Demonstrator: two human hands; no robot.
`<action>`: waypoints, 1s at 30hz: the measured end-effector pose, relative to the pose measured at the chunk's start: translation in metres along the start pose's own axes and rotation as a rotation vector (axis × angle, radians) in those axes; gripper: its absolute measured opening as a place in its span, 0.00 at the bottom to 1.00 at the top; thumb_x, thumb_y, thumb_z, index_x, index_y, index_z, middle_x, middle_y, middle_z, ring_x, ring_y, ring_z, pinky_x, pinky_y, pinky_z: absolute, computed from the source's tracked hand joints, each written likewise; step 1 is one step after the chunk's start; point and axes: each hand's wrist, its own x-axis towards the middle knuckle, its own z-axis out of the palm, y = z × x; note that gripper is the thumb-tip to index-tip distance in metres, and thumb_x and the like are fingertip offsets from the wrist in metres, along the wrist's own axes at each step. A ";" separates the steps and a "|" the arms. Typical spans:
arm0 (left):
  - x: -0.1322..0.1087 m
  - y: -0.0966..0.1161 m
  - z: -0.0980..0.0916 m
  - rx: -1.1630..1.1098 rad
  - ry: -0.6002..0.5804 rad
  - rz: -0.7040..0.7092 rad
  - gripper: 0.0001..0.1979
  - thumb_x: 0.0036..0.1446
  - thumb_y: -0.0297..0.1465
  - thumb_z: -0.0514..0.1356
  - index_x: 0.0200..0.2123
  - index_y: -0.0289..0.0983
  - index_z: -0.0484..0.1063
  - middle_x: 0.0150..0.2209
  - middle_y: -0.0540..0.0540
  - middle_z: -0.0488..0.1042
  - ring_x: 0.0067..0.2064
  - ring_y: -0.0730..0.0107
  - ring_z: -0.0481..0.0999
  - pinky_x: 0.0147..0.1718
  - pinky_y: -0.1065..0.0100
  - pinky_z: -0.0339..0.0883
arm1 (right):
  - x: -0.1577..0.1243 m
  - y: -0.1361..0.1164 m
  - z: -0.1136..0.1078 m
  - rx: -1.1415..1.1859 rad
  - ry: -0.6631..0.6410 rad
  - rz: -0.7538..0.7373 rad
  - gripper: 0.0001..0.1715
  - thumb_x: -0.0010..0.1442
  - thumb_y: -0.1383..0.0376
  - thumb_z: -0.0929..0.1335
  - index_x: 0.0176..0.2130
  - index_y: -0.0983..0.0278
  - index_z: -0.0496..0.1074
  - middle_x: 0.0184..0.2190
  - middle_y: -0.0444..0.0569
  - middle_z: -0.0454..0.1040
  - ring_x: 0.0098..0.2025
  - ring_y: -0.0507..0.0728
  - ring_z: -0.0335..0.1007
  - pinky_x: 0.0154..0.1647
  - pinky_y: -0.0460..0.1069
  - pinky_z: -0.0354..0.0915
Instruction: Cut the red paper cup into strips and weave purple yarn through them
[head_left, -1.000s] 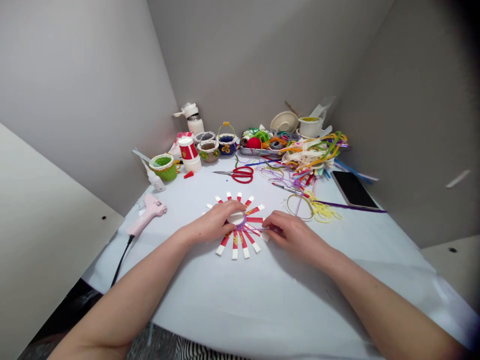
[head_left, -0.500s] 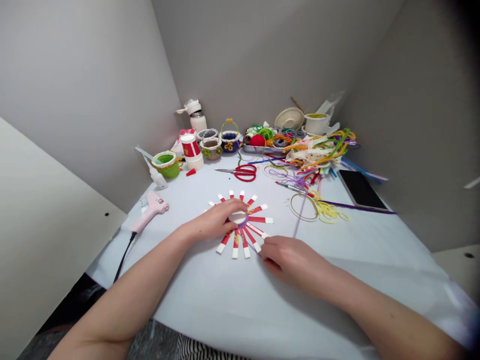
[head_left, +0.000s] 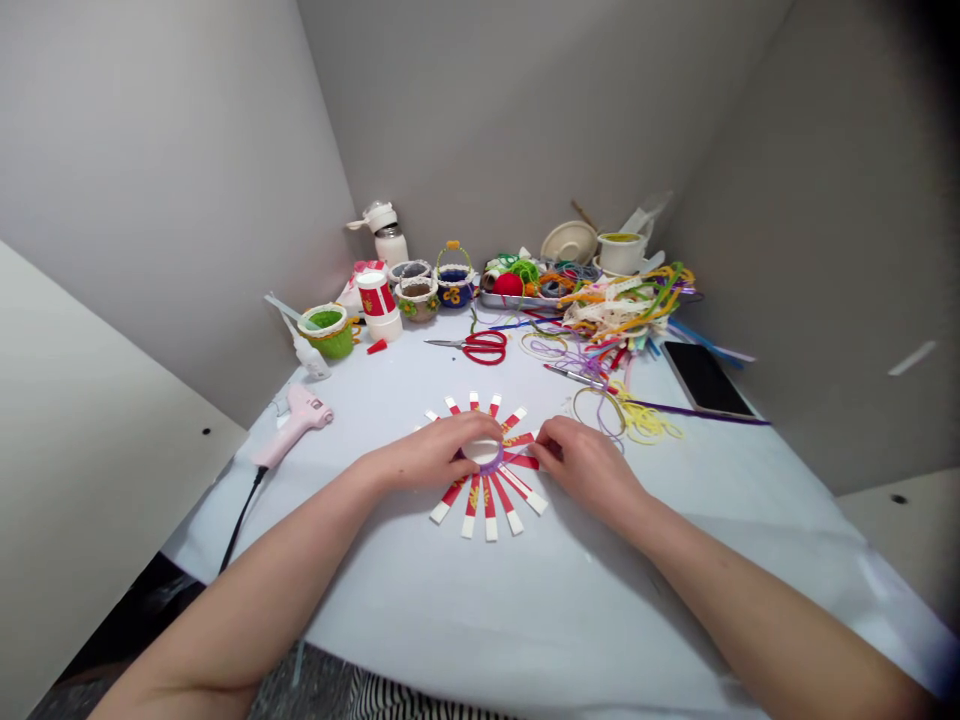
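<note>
Center of frame, a cut paper cup (head_left: 481, 455) lies splayed on a pale desk (head_left: 450, 620), its red-and-white strips fanned around a round base ringed with purple yarn (head_left: 491, 467). The left hand (head_left: 435, 447), thumb and fingers curved wide around the base, holds it down. Just to the right, the right hand (head_left: 585, 460) has its fingertips narrowed to a pinch at the strip ends, apparently on the yarn, though the detail is small. Threading yarn among strips likely goes best with the base held firm, tension even and each round pushed snug, without bending the strips. The strips point outward on every visible side, printed face up, leaving the cup no single long axis. Beyond, scissors (head_left: 468, 348) point left at upper center; a pink glue gun (head_left: 296, 425) lies at left, a phone (head_left: 709, 380) at right.
</note>
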 end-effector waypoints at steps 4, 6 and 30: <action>-0.001 -0.003 0.004 0.035 0.056 0.008 0.27 0.55 0.17 0.56 0.56 0.41 0.65 0.63 0.41 0.64 0.66 0.59 0.62 0.63 0.53 0.60 | 0.000 0.001 0.004 0.013 -0.028 -0.025 0.10 0.65 0.63 0.65 0.31 0.62 0.70 0.33 0.47 0.75 0.33 0.55 0.69 0.33 0.48 0.57; -0.001 -0.004 0.005 0.068 0.106 -0.004 0.27 0.54 0.17 0.57 0.56 0.42 0.65 0.64 0.40 0.61 0.68 0.57 0.58 0.64 0.51 0.58 | 0.001 0.001 0.004 0.018 -0.028 -0.028 0.10 0.65 0.63 0.65 0.31 0.62 0.71 0.33 0.47 0.75 0.33 0.55 0.69 0.33 0.48 0.56; -0.002 -0.007 -0.001 0.102 0.086 -0.119 0.21 0.58 0.27 0.62 0.55 0.41 0.66 0.55 0.42 0.70 0.57 0.55 0.69 0.57 0.55 0.64 | -0.007 0.006 -0.024 0.227 -0.149 -0.287 0.11 0.63 0.70 0.63 0.37 0.62 0.75 0.36 0.48 0.76 0.36 0.54 0.70 0.38 0.47 0.62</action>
